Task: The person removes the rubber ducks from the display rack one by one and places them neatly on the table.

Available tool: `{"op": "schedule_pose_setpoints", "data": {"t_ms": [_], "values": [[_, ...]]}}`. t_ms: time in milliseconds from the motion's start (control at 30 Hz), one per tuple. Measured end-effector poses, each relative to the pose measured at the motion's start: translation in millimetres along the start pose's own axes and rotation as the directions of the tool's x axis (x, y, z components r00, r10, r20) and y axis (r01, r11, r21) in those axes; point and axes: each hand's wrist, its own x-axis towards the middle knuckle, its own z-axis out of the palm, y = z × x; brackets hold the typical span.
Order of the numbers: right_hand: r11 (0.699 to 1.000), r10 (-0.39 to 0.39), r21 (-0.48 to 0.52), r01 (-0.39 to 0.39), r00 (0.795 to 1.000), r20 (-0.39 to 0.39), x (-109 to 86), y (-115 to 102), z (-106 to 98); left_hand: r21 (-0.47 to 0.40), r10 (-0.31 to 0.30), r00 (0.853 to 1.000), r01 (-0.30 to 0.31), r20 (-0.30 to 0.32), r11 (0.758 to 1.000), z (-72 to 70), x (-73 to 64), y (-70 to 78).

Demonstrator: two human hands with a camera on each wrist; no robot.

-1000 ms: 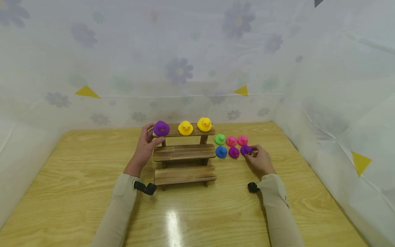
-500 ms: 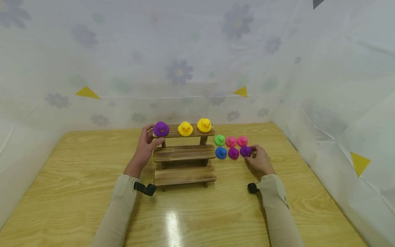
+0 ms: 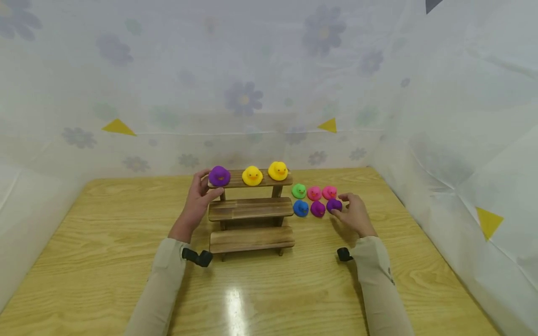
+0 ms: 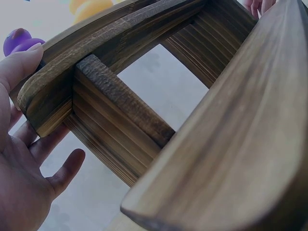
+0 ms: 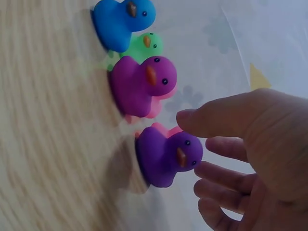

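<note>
My left hand point(image 3: 197, 198) holds the left end of a three-tier wooden display stand point(image 3: 251, 208). In the left wrist view the thumb point(image 4: 24, 62) lies by the top board and the fingers reach behind it. Close to the thumb, a purple rubber duck point(image 3: 219, 176) sits on the top tier, with two yellow rubber ducks point(image 3: 252, 176) to its right. On the table, my right hand point(image 3: 356, 215) is around another purple duck point(image 5: 168, 156), with thumb and fingers spread apart. In the right wrist view the thumb stands off that duck; whether a fingertip touches it I cannot tell.
Left of that purple duck stand a magenta duck point(image 3: 318, 209) and a blue duck point(image 3: 300, 208). Behind them are a green duck point(image 3: 299, 191) and two pink ducks point(image 3: 314, 193). The wooden table point(image 3: 260, 294) meets flower-patterned sheeting point(image 3: 248, 140) at the back.
My right thumb and fingers have spread away from the purple duck on the table, which stays in its row. The left hand stays on the stand.
</note>
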Motion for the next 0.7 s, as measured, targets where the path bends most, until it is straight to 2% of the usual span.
{"op": "schedule_pose_setpoints", "data": {"t_ms": [167, 400, 567, 700], "values": [[1.0, -0.028, 0.0, 0.028, 1.0, 0.0, -2.1, -7.2, -2.6, -0.003, -0.003, 1.0, 0.003, -0.001, 1.0, -0.4, 0.4, 0.0], [0.995, -0.1, 0.019, 0.1, 0.994, -0.039, -2.8, -26.0, -5.9, -0.002, 0.001, 1.0, -0.001, 0.003, 1.0, -0.4, 0.9, 0.6], [0.981, -0.184, 0.053, 0.188, 0.98, -0.071, -1.1, -42.6, -7.2, -0.006, -0.003, 1.0, 0.003, 0.0, 1.0, -0.5, 0.4, 0.5], [0.961, -0.26, 0.072, 0.268, 0.96, -0.101, -0.7, -54.3, -7.8, -0.012, -0.001, 1.0, 0.001, -0.003, 1.0, -0.1, 0.3, 0.7]]}}
